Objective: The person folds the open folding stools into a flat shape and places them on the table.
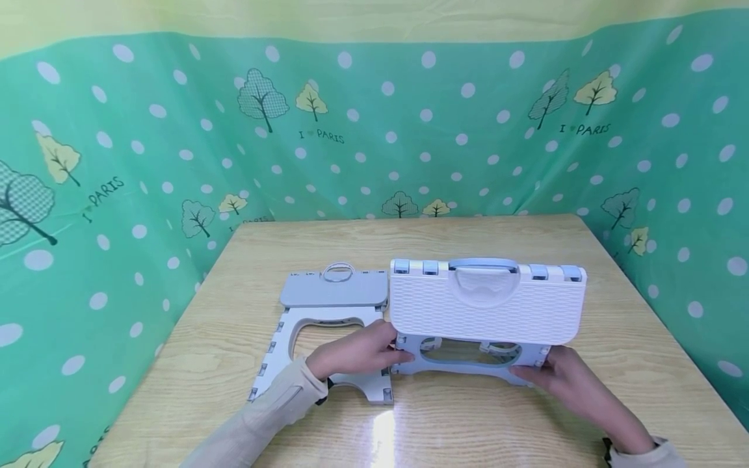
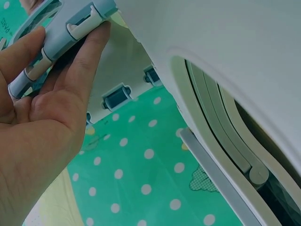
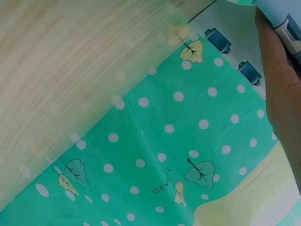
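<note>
A white folding step stool [image 1: 427,302] with light-blue legs is partly unfolded, its textured top panel tilted toward me and a blue carry handle [image 1: 482,263] along the far edge. My left hand [image 1: 365,348] grips the left side of its blue leg panel [image 1: 468,367]; in the left wrist view the thumb and fingers [image 2: 96,44] close round the hinged blue edge. At the opposite side, my right hand [image 1: 564,383] grips the leg panel's right end. Part of that hand [image 3: 280,75] shows beside the blue edge in the right wrist view.
Left of the held stool, a second folding stool [image 1: 333,292], grey and white, lies flat on the wooden table [image 1: 497,422], partly covered by my left forearm. A green dotted curtain [image 1: 374,130] with tree prints surrounds the table's back and sides.
</note>
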`<act>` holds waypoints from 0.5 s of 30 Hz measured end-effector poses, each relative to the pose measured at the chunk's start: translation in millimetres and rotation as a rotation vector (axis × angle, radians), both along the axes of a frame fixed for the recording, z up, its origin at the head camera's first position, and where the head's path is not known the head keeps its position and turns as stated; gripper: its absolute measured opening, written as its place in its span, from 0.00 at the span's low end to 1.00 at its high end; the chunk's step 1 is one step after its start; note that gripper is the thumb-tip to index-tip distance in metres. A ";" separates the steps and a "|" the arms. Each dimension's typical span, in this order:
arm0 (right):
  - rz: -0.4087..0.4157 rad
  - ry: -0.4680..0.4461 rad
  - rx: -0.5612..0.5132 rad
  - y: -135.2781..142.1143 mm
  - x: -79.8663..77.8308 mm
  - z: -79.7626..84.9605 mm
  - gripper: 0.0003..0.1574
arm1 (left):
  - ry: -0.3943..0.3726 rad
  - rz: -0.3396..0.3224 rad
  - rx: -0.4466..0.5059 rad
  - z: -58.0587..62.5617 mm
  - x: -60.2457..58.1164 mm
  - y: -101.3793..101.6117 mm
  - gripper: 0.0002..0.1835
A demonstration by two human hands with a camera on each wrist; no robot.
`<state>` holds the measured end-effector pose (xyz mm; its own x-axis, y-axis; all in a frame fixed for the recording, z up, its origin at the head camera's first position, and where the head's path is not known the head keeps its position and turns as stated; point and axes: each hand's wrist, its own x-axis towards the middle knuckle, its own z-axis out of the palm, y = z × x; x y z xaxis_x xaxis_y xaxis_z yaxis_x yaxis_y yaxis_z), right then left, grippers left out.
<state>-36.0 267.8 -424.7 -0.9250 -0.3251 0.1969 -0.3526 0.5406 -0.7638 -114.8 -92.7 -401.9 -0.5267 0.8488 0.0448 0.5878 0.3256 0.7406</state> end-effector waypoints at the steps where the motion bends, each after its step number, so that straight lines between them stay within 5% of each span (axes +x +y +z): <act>1: -0.001 0.002 0.002 -0.1 0.0 0.3 0.22 | 0.001 -0.002 0.003 0.0 -0.1 -0.1 0.40; 15: 0.008 -0.010 -0.006 0.6 0.0 0.2 0.21 | -0.010 0.000 0.007 1.9 0.5 0.0 0.39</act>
<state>-36.0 268.4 -424.5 -0.9242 -0.3312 0.1900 -0.3495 0.5334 -0.7703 -114.3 -92.6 -400.0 -0.5276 0.8483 0.0458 0.5805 0.3206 0.7485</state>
